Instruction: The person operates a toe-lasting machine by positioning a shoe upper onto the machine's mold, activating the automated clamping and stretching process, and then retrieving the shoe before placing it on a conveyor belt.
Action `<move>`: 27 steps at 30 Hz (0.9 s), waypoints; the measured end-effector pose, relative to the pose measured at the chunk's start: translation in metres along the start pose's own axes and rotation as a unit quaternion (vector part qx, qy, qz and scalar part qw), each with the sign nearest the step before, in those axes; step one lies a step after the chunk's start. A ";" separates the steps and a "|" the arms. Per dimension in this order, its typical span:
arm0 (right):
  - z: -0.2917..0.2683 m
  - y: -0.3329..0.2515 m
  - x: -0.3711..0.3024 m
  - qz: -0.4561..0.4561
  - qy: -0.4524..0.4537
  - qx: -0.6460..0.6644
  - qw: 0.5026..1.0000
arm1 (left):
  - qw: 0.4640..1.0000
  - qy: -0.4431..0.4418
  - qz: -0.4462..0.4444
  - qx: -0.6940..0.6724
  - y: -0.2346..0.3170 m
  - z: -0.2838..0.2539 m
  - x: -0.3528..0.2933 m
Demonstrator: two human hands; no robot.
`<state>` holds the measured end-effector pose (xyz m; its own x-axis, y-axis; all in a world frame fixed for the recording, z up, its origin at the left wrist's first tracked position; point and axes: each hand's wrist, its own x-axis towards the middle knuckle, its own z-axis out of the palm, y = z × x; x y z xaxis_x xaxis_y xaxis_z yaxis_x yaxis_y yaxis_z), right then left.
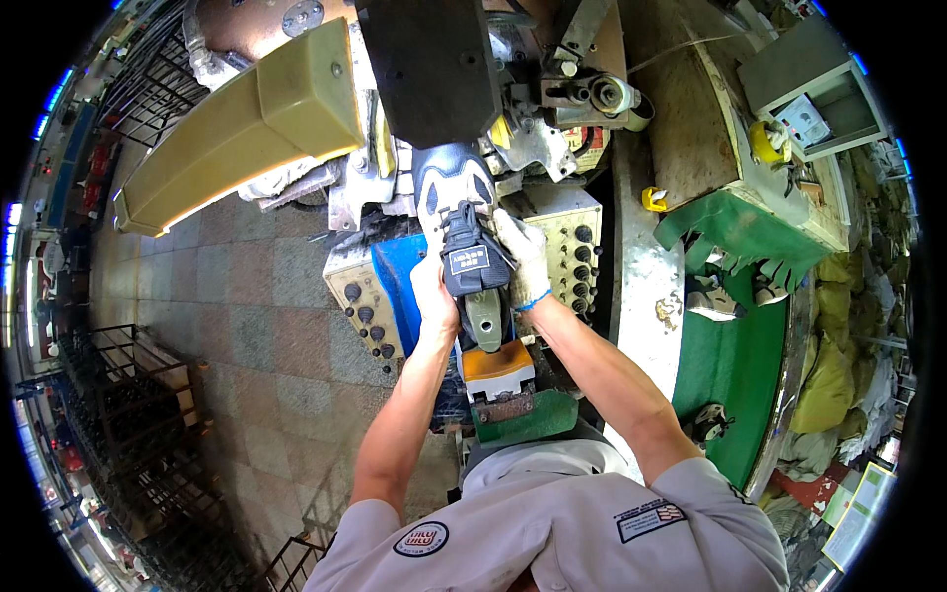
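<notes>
I see the dark shoe with white panels (464, 225) at the middle of my view, between the two hands and ahead of the wearer's body. Its toe points away from the wearer, beneath the dark block (424, 74) of the machine, and its long axis runs nearly straight out, leaning slightly left at the far end. The heel end faces back, where a grey-green piece with a round hole (481, 310) shows, and an orange pad (496, 361) sits nearer the wearer.

The left hand (434, 293) is curled against the shoe's left side, and the right hand (523, 259) (this one gloved, with a blue band at the wrist) wraps its right side. Both have hold of the shoe; the fingers are partly hidden, so I can't tell how firmly they press. Neither is really nearer, since both touch it, though the right reaches a little farther toward the toe.

To my judgement, what counts most is the line of that long axis against the dark block: the hands flank it, one per side, with the toe leading and the heel toward the wearer.
</notes>
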<state>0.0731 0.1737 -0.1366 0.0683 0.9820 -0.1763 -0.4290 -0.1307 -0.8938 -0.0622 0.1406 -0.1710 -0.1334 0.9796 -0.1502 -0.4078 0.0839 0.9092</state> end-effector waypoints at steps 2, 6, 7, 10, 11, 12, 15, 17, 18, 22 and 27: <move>0.006 -0.010 -0.002 0.035 0.003 0.035 0.999 | 0.993 -0.006 0.053 0.102 0.000 0.000 0.000; -0.001 -0.017 -0.003 0.022 -0.009 -0.056 0.998 | 0.982 0.003 0.116 0.148 0.002 0.008 -0.009; -0.004 -0.019 -0.002 0.020 -0.014 -0.080 0.996 | 0.980 -0.002 0.122 0.155 0.003 0.009 -0.010; -0.008 -0.012 0.002 0.004 -0.005 -0.084 0.996 | 0.985 -0.010 0.117 0.129 0.008 0.012 -0.008; -0.006 -0.011 0.001 0.001 -0.007 -0.069 0.998 | 0.992 -0.004 0.093 0.087 0.009 0.012 -0.008; -0.003 -0.011 0.001 -0.003 -0.009 -0.055 0.998 | 0.997 0.002 0.070 0.045 0.010 0.013 -0.009; -0.006 -0.010 0.000 0.011 -0.001 -0.036 0.999 | 0.999 0.035 0.018 0.011 0.014 0.018 -0.009; -0.018 -0.003 -0.004 0.015 0.036 -0.047 0.998 | 0.997 0.058 -0.056 -0.019 0.010 0.007 -0.011; -0.028 -0.011 -0.010 0.031 0.064 -0.188 0.980 | 0.994 0.090 -0.058 0.036 0.003 -0.012 -0.024; -0.129 -0.019 -0.047 0.115 0.046 0.151 0.981 | 0.914 0.199 -0.041 0.351 -0.053 -0.059 -0.102; -0.212 -0.023 -0.114 0.126 0.125 0.070 0.982 | 0.886 0.127 -0.181 0.407 -0.170 -0.072 -0.181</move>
<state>0.2658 0.0357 -0.1834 0.1563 0.8542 -0.4959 -0.5785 -0.3277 -0.7470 -0.0342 -0.0646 -0.3260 -0.3675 0.7976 -0.4783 0.3069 0.5895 0.7472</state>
